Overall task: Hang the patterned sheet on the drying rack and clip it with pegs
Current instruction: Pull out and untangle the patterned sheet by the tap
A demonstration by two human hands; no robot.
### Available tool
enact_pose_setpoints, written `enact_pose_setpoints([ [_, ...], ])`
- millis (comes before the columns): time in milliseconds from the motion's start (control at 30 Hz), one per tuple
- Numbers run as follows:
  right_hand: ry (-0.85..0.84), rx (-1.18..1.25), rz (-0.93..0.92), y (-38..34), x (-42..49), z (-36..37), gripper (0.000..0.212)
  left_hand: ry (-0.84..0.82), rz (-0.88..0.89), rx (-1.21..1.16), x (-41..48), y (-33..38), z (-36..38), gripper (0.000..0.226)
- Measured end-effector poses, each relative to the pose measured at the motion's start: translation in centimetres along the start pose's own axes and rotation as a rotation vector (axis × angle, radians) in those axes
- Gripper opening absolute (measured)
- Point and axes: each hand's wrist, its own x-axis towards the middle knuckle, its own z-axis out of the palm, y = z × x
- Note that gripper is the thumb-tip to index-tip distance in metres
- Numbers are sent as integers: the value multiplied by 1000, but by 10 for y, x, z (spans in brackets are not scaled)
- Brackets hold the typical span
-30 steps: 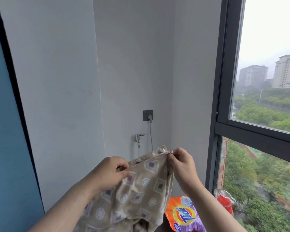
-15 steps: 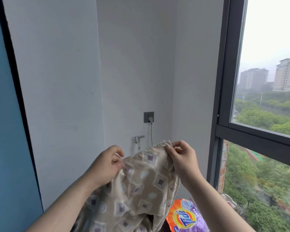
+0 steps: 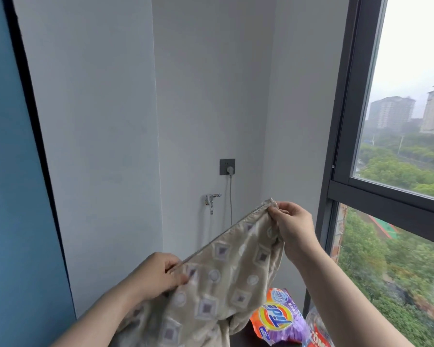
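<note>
The patterned sheet [image 3: 223, 279] is beige with purple squares and pale circles. It hangs in front of me, its hemmed top edge stretched in a slant from lower left to upper right. My left hand [image 3: 158, 276] pinches that edge low on the left. My right hand [image 3: 292, 226] pinches the sheet's corner higher up on the right. The rest of the sheet droops down out of the frame. No drying rack and no pegs are in view.
A grey wall socket [image 3: 227, 167] with a plugged cable and a chrome tap [image 3: 212, 200] sit on the white wall behind. An orange and purple detergent bag [image 3: 280, 319] lies on a dark surface below. A dark-framed window [image 3: 336, 159] fills the right side.
My hands have moved apart along the sheet's edge. The left hand dropped lower and the right stayed up, so the hem is now pulled taut in a slant.
</note>
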Motion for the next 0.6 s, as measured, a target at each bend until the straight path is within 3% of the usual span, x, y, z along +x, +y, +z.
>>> enact_pose_setpoints([
  [100,11,-23,5,8,6,-3,9,-188,-99,263,-17,-41,12,14],
  [200,13,-33,11,14,9,-6,9,-195,-149,341,-35,-86,19,26],
  [267,24,-46,9,18,11,-7,9,-83,-253,234,-45,-106,19,38],
  [300,42,-58,6,21,13,-7,8,-14,-317,195,-50,-111,19,34],
  [367,85,-90,4,25,16,-9,9,71,-386,162,-57,-101,15,4],
  [433,107,-135,12,28,18,-8,10,131,-452,115,-52,-105,10,30],
  [600,45,-112,100,38,12,3,7,343,-533,-507,-26,-59,-20,21],
])
